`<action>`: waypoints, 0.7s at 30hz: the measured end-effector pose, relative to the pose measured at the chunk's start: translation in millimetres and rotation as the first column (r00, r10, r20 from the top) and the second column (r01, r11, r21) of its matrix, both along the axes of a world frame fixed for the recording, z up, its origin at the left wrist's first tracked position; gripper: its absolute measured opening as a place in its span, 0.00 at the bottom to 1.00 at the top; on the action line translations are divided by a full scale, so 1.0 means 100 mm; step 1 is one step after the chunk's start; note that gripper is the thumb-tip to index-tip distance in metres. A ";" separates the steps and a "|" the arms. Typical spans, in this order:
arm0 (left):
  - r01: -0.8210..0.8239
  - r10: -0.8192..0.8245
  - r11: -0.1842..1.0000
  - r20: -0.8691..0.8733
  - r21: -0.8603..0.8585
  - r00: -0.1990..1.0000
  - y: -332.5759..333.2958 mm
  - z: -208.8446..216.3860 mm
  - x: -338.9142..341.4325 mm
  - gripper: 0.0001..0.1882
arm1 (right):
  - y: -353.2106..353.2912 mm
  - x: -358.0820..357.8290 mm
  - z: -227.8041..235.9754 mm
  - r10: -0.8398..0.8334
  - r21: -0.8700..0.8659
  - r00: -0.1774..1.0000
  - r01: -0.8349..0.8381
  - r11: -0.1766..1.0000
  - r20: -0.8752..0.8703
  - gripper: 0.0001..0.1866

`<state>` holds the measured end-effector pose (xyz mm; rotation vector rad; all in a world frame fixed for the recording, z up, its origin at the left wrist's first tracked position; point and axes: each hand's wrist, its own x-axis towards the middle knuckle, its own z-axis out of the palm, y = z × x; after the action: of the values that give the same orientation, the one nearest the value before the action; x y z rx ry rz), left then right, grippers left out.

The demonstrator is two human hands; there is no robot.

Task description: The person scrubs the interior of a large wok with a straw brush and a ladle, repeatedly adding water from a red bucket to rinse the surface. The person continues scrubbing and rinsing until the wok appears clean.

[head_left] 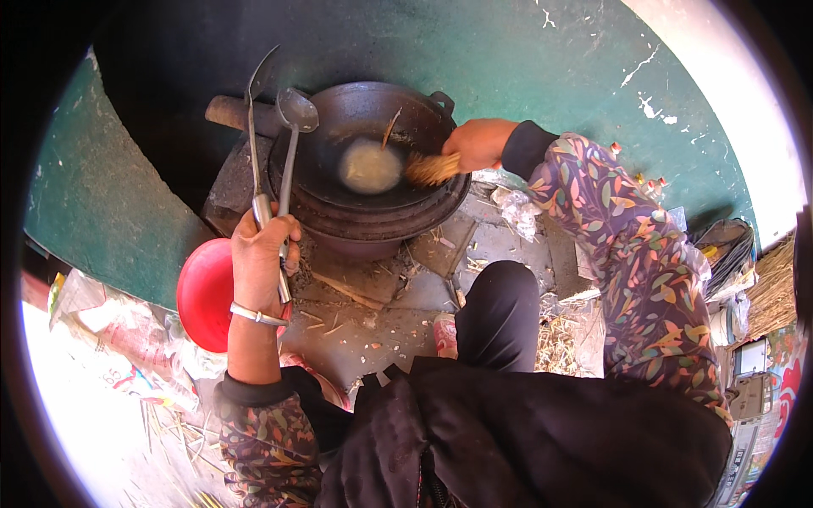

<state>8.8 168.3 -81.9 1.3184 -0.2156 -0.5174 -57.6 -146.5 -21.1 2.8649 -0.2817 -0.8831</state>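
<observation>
My left hand [268, 243] grips two long-handled utensils together, a metal spatula [253, 140] and a ladle [298, 112]. Both stick up past the left rim of a dark wok [349, 110]. Inside the wok, a pool of cloudy liquid [370, 167] lies at the bottom, with a thin brown stick [391, 127] above it. At the wok's right side, my right hand [479, 144] is closed around a straw scrubbing brush [434, 169], whose bristles press on the inner wall beside the pool.
The wok sits on a round stove [364, 233] on the paved floor. A red basin [206, 292] is beside my left wrist. A green curved wall [542, 68] rises behind. Plastic bags [127, 339] lie at left, straw scraps [563, 343] near my knee.
</observation>
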 end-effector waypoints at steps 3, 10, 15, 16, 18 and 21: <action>0.010 -0.010 0.999 -0.005 -0.031 1.000 -0.01 -0.06 0.03 0.11 | 0.20 -0.01 -0.07 -0.278 0.399 0.960 0.244 0.884 0.028 0.22; 0.000 0.000 1.000 -0.001 -0.015 1.000 0.01 -0.04 0.01 0.09 | -0.27 -0.02 -0.42 -0.116 0.101 0.842 0.073 0.992 0.527 0.18; 0.019 -0.019 0.999 -0.009 -0.030 1.000 -0.07 -0.05 0.00 0.08 | -0.46 0.15 -0.78 -0.205 -0.142 0.807 0.334 0.932 0.554 0.17; 0.036 -0.036 0.999 -0.003 -0.032 0.999 -0.09 -0.06 0.00 0.08 | -0.47 0.16 -0.88 -0.235 -0.107 0.797 0.350 0.931 0.557 0.17; 0.018 -0.018 0.999 -0.014 -0.036 1.000 -0.07 -0.06 -0.01 0.08 | -0.34 0.19 -0.99 -0.171 -0.085 0.806 0.263 0.961 0.566 0.17; 0.026 -0.027 0.999 -0.020 -0.030 0.999 -0.07 -0.04 -0.02 0.07 | -0.20 0.10 -0.88 -0.108 -0.062 0.799 0.179 0.982 0.592 0.19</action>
<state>6.6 161.7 -86.2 1.2825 -0.2234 -0.5482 -47.1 -166.5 -108.7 2.9513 -0.5950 0.0474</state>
